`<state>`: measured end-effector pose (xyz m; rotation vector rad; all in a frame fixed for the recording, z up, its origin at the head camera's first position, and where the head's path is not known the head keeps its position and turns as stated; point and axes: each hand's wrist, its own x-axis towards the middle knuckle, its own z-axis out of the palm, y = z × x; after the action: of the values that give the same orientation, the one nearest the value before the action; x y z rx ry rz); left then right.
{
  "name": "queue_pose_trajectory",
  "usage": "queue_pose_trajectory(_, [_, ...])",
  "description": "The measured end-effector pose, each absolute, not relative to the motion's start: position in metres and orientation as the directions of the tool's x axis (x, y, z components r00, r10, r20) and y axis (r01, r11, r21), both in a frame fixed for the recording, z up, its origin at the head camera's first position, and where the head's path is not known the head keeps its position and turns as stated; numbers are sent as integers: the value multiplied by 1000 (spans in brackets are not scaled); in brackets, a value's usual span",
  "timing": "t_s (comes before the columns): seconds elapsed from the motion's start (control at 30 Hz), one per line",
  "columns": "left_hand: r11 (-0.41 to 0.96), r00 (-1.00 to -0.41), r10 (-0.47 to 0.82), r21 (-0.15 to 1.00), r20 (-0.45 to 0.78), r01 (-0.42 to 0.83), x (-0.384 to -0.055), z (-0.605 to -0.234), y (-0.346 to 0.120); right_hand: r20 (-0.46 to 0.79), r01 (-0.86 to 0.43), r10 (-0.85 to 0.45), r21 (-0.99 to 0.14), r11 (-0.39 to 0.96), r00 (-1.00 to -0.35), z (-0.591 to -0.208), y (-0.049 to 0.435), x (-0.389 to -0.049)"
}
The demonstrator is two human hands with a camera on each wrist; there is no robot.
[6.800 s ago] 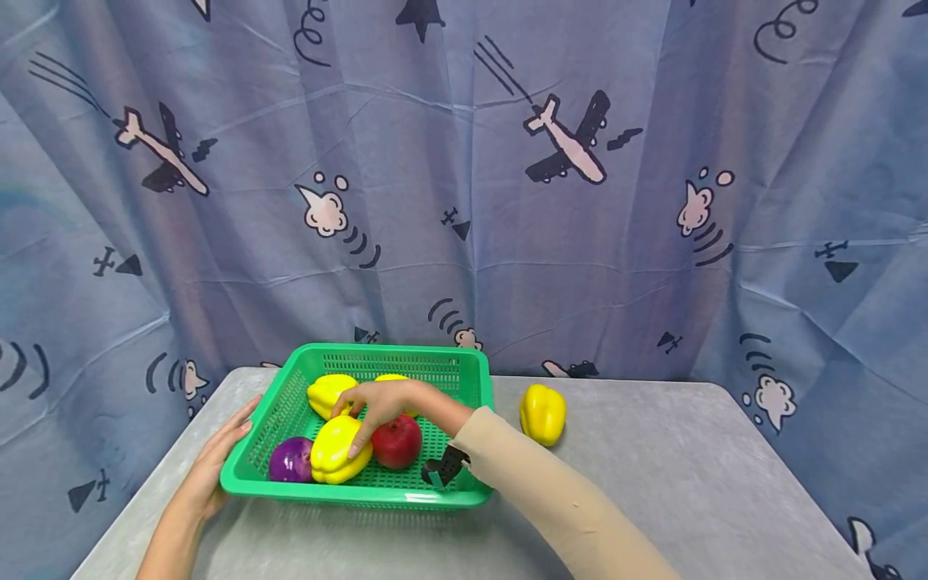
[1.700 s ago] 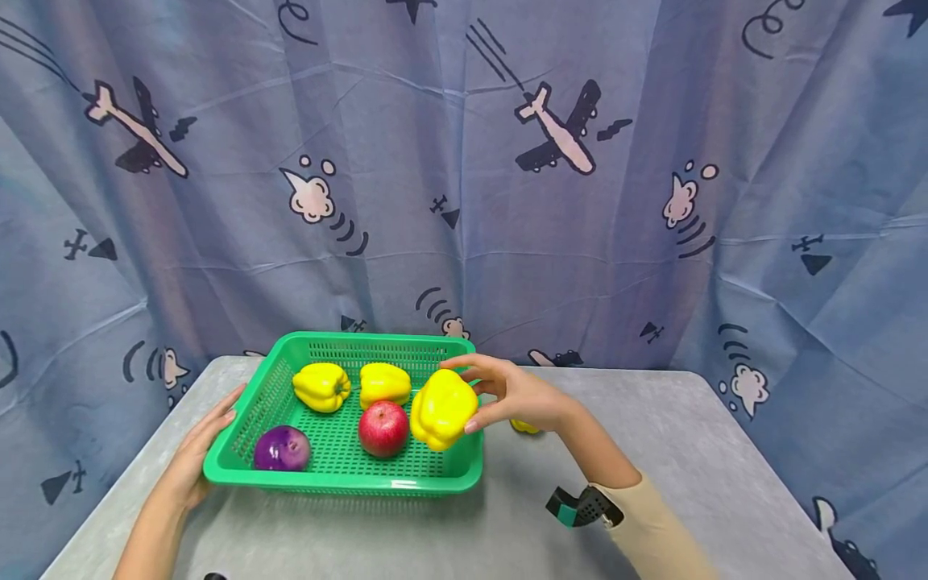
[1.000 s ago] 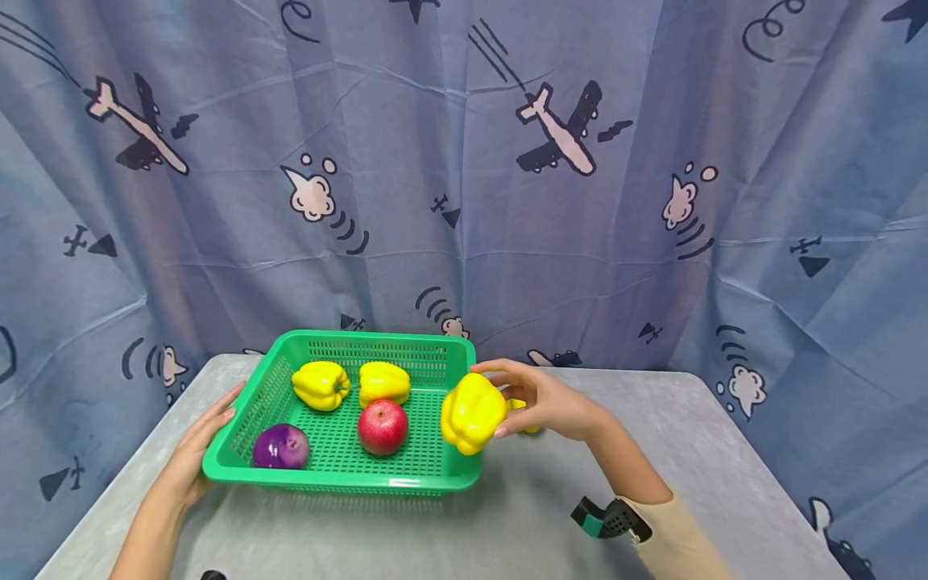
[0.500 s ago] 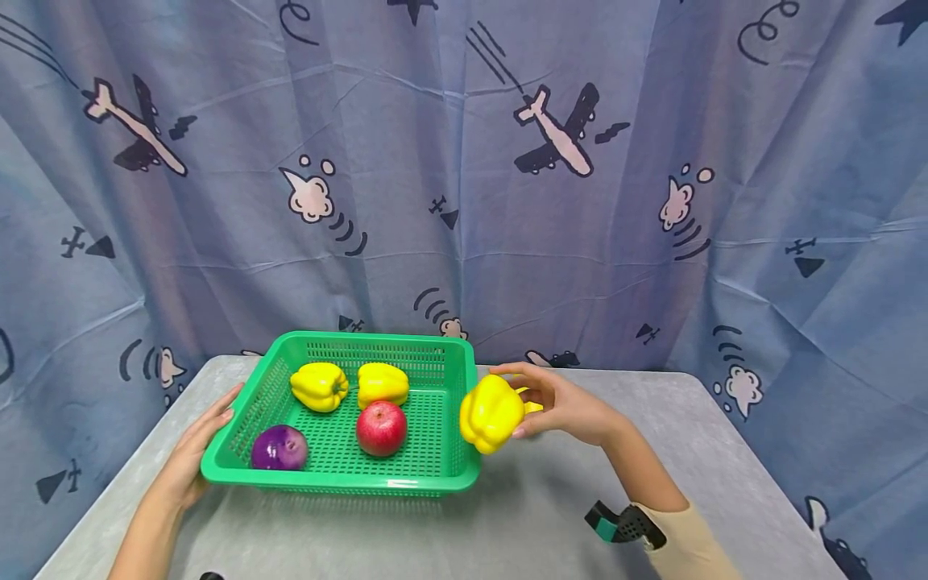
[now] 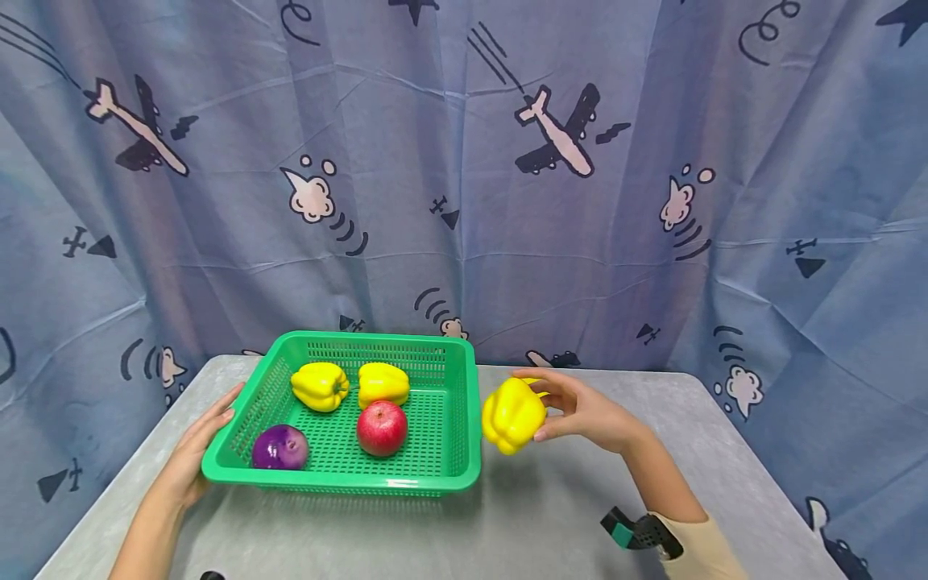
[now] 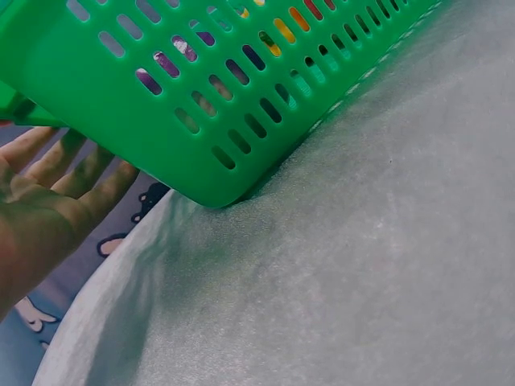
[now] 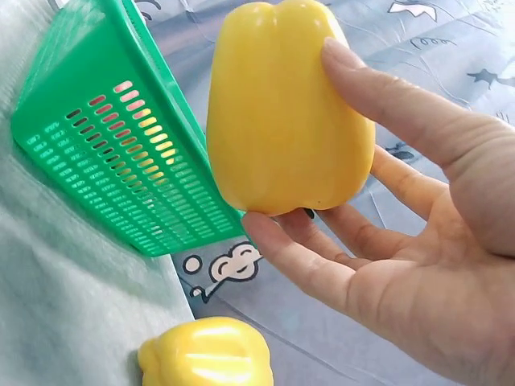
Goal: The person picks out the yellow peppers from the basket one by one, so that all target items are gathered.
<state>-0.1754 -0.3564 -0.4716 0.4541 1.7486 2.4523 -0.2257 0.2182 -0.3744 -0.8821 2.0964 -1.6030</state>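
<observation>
My right hand (image 5: 590, 411) grips a yellow bell pepper (image 5: 511, 416) between thumb and fingertips, just right of the green basket (image 5: 473, 435). In the right wrist view the pepper (image 7: 286, 108) hangs above the table. Another yellow bell pepper (image 7: 209, 354) lies on the table near it, mostly hidden behind the hand in the head view. My left hand (image 5: 190, 463) lies with fairly straight fingers against the basket's left side. Inside the basket are two yellow bell peppers, left (image 5: 319, 386) and right (image 5: 383, 383), a red apple (image 5: 382, 428) and a round purple vegetable (image 5: 279, 447).
The basket stands on the left half of a grey table (image 5: 406, 536). A blue patterned curtain (image 5: 406, 201) hangs right behind the table's back edge. A small black object (image 5: 212, 575) shows at the bottom edge of the head view.
My right hand has lifted the yellow bell pepper out of the basket's front left area and carried it right, past the right rim. My left hand stays at the basket's left side.
</observation>
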Motion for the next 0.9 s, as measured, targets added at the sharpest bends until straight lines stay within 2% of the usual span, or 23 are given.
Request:
queue_pose_trajectory(0.5, [-348,-947,249,931,204,109,-175,-474,-356,86,-254,-662,-954,161,-744,-385,244,-227])
queue_pose_trajectory(0.9, [-335,-951,238,936,199,112,-175,-473,-356,48,-217,-618,-955,200,-784,-392,255,-226])
